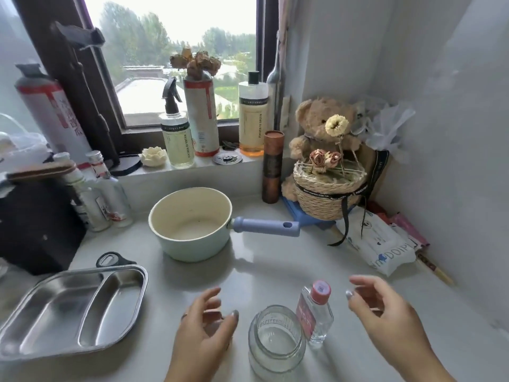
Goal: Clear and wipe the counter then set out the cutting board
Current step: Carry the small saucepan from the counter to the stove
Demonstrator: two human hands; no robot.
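Two hands are hovering over the desk (275, 271), left hand (205, 323) and right hand (385, 312) each in an open, empty grip, flanking the glass jar (275, 343) and small bottle (315, 312).

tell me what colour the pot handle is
The pot handle is a pale lavender blue, against a mint green body; it shows clearly in the head view.

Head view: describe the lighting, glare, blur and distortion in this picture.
Head view: daylight from the window backlights the scene and blows out the sky; the saucepan casts a soft shadow toward the camera; the steel tray shows dull glare; wide-angle distortion bends the window frame and walls; the left hand and right hand are slightly motion-blurred, as are edge objects.
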